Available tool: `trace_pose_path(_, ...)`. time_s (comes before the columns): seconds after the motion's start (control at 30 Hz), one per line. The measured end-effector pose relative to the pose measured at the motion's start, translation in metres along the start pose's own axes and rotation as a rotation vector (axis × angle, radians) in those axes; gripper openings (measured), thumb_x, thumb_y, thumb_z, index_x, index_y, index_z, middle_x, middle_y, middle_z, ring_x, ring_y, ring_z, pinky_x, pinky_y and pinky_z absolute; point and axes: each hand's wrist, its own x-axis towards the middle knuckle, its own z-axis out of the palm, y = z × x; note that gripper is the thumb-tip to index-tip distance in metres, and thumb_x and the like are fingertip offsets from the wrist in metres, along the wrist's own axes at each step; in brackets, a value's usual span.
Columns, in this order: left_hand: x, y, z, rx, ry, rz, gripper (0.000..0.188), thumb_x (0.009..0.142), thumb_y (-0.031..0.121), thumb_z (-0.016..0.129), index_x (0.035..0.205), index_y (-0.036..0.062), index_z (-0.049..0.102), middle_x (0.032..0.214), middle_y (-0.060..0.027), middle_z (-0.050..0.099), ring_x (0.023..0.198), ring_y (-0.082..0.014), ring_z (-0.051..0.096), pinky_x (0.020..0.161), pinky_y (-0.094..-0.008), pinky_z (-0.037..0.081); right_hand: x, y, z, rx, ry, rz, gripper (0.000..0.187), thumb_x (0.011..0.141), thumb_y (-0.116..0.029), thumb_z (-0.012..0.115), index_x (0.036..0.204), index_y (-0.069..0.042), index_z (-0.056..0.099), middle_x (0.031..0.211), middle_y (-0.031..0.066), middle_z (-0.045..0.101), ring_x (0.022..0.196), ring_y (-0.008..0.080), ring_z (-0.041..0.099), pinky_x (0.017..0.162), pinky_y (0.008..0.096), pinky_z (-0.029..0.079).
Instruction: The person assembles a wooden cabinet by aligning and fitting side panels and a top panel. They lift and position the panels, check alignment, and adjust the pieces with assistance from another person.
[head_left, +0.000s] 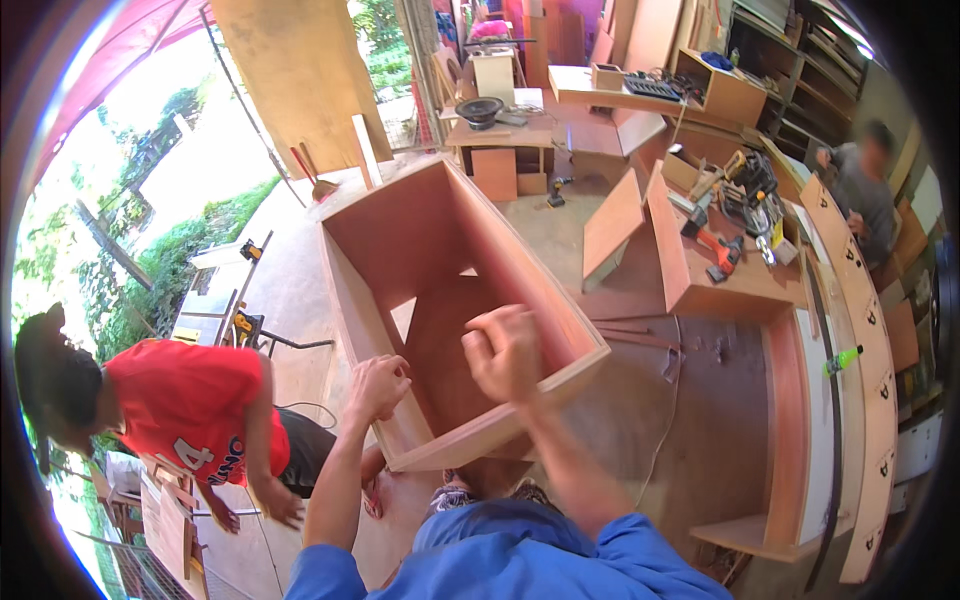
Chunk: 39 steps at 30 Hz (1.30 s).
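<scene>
An open wooden cabinet box (455,441) with reddish-brown inner panels stands in front of me, its open side up. Gaps in its bottom let light through. My left hand (378,387) lies at the left rim, its fingers curled over the edge. Above the right part of the opening is my right hand (503,352), its fingers curled in and slightly blurred. Whether anything small is inside those fingers I cannot make out.
A person in a red shirt (190,400) leans close on the left. Another person (866,190) is at the far right. Power tools, among them an orange drill (722,250), lie on a wooden unit (735,297). A cord (668,420) crosses the floor; a drill (558,190) stands farther off.
</scene>
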Motion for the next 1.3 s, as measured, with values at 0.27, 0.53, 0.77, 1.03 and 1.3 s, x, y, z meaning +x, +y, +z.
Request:
trace_pose_path(0.27,0.002,-0.005,0.001,0.007,0.016,-0.001,0.031,0.087,0.03,0.073,0.11,0.0095,0.08,0.106,-0.0104,0.08,0.101,-0.033,0.075,0.093,-0.0461,0.058,0.036,0.115,-0.05,-0.73,-0.438,0.616,0.079,0.093,-0.06,0.076,0.141,0.0,0.059,0.13,0.0245,0.07,0.125,0.0419,0.065,0.105,0.054,0.053)
trace_pose_path(0.53,0.002,-0.007,0.003,0.125,-0.06,0.04,0.034,0.088,0.035,0.075,0.112,0.0118,0.078,0.103,-0.0089,0.078,0.104,-0.0316,0.074,0.094,-0.047,0.057,0.035,0.12,-0.044,-0.753,-0.461,0.626,0.045,0.099,-0.035,0.074,0.13,-0.004,0.065,0.118,0.0202,0.077,0.112,0.0379,0.075,0.093,0.052,0.06)
trace_pose_path(0.77,0.006,-0.012,0.01,0.123,-0.067,0.058,0.035,0.086,0.036,0.08,0.113,0.0129,0.079,0.105,-0.008,0.081,0.101,-0.0318,0.076,0.094,-0.0456,0.058,0.033,0.123,-0.041,-0.699,-0.393,0.668,0.032,0.098,-0.029,0.073,0.121,-0.008,0.071,0.111,0.019,0.078,0.108,0.0399,0.075,0.092,0.0532,0.06)
trace_pose_path(1.03,0.009,-0.027,0.024,0.015,-0.024,0.06,0.038,0.085,0.037,0.083,0.116,0.0144,0.078,0.106,-0.0092,0.079,0.101,-0.0336,0.075,0.091,-0.0473,0.057,0.029,0.126,-0.04,-0.617,-0.31,0.657,0.026,0.094,-0.023,0.073,0.116,-0.009,0.073,0.111,0.018,0.078,0.109,0.0396,0.074,0.09,0.0535,0.06)
trace_pose_path(1.3,0.001,-0.133,0.097,-0.542,0.927,0.147,0.079,0.104,0.057,0.069,0.151,0.0,0.043,0.134,-0.0226,0.059,0.108,-0.0337,0.061,0.09,-0.0542,0.054,0.015,0.147,-0.029,-0.67,-0.245,0.577,0.022,0.096,-0.012,0.065,0.116,-0.005,0.071,0.112,0.0165,0.076,0.106,0.0358,0.074,0.089,0.0456,0.061)
